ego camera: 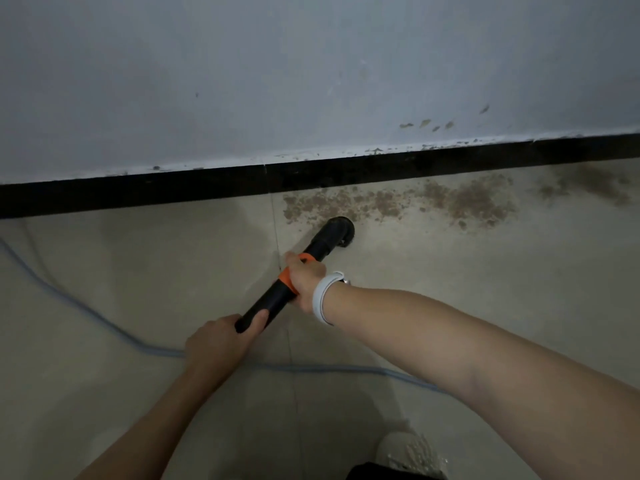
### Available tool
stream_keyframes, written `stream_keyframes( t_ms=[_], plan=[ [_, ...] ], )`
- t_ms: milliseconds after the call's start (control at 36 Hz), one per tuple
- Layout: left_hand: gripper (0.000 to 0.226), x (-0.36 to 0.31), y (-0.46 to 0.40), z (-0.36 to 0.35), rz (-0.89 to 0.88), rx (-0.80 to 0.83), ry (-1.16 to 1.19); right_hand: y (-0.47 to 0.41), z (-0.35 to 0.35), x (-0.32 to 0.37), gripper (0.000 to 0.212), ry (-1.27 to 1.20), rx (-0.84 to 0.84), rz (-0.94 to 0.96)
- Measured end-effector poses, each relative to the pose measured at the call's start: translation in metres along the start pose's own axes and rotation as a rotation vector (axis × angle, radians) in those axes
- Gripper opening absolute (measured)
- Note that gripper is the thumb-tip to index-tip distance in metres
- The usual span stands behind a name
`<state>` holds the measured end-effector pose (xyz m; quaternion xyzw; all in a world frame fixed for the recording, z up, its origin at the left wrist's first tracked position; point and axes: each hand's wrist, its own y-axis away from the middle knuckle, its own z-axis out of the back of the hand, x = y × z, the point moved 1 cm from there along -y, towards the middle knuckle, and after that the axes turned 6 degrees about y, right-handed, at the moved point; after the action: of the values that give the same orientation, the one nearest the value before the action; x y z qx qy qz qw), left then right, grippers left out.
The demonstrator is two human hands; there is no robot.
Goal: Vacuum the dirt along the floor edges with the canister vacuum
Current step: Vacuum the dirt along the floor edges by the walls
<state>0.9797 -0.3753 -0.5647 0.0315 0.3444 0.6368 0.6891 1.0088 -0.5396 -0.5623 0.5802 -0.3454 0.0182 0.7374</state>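
A black vacuum wand [273,301] with an orange collar slants from the lower left up to a round nozzle [341,230] on the floor. The nozzle sits at the near edge of a band of brown dirt [388,202] lying along the black baseboard [138,192]. My right hand [306,277], with a white wristband, grips the wand at the orange collar. My left hand [218,344] grips the wand's lower end. More dirt [588,183] spreads further right along the edge.
A blue cord [104,322] snakes across the beige tiled floor behind my hands, from the left edge to under my right forearm. A white shoe [408,452] shows at the bottom. The pale wall [277,81] rises above the baseboard, its paint chipped at the right.
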Motion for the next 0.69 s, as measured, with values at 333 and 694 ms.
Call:
stream_keyframes(
  t_ms=[333,694],
  plan=[
    [0.048,0.062,0.029,-0.002,0.080,-0.102,0.009,0.014,-0.061,-0.042,0.057,0.110,-0.020,0.036],
    [0.060,0.027,0.021,0.001,0.171,-0.157,0.149,-0.022,-0.070,-0.002,0.064,0.264,0.147,0.093]
  ],
)
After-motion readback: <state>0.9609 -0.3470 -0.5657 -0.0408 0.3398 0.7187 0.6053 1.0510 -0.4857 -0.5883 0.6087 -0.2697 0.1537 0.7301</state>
